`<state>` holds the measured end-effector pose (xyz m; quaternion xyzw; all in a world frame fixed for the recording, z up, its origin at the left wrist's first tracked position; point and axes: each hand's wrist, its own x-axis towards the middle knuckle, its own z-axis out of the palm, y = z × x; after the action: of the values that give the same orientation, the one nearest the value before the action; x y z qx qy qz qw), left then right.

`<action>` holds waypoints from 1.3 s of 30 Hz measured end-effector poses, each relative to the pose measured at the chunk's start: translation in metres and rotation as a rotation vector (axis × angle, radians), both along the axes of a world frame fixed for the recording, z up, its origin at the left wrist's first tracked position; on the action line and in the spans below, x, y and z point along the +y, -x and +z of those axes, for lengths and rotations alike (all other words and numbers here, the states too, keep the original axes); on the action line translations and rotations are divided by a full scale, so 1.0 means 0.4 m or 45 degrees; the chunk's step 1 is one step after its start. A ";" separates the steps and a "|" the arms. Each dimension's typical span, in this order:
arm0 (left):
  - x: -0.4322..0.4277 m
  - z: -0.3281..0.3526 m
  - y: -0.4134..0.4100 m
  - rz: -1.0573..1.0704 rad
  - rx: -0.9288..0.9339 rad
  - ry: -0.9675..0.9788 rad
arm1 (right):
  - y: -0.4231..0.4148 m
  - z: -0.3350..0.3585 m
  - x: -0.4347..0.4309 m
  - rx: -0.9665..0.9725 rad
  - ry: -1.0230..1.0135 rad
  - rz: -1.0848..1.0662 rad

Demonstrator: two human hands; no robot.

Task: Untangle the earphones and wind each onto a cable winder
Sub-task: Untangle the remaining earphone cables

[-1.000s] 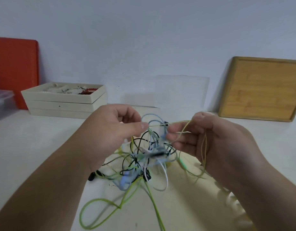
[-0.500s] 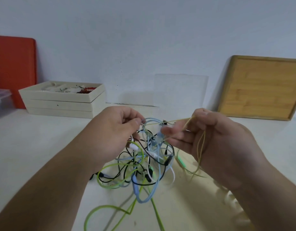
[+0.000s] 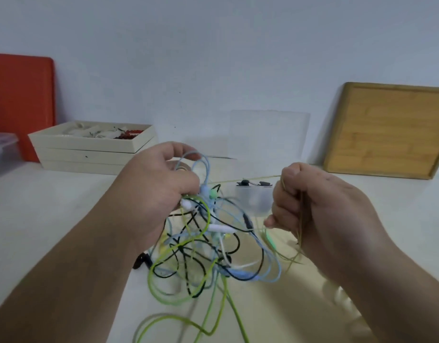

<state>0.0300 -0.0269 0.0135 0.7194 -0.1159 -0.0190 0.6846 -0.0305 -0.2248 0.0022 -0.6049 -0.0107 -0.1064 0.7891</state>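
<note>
- Your left hand (image 3: 161, 191) curls round the top of the earphone tangle (image 3: 208, 243), a loose knot of thin, glossy green, pale blue, black and white cords held above the white table (image 3: 52, 219).
- Your right hand (image 3: 319, 209) is fisted on an olive-yellow strand (image 3: 253, 179), drawn taut toward the tangle.
- A blurred clear box (image 3: 254, 196), probably plastic, sits between your hands.
- Bare tabletop lies left of the tangle.

Soft, even, fairly bright light; faint shadows on the worktop (image 3: 52, 206); motion blur smears the tangled cables (image 3: 213, 243); edges bow slightly.
</note>
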 end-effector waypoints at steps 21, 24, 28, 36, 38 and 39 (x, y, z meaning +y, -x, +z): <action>-0.013 -0.001 -0.007 0.139 0.025 -0.261 | 0.021 0.051 -0.021 0.004 -0.250 0.088; -0.017 -0.006 -0.009 0.119 0.067 -0.305 | 0.025 0.042 -0.001 0.082 -0.183 0.102; -0.006 -0.027 -0.021 0.039 0.031 -0.518 | 0.025 0.037 0.002 0.132 -0.170 0.077; 0.013 -0.039 -0.023 0.113 -0.002 -0.612 | 0.031 0.066 -0.027 -0.086 -0.539 0.031; 0.011 -0.034 -0.016 0.076 -0.028 -0.646 | 0.029 0.061 -0.027 -0.091 -0.487 0.048; 0.010 -0.031 -0.014 0.041 -0.042 -0.634 | 0.029 0.060 -0.026 -0.083 -0.430 0.058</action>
<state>0.0356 -0.0229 0.0012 0.8679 -0.1073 -0.0242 0.4845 -0.0422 -0.2352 0.0260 -0.4596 -0.0319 -0.1084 0.8809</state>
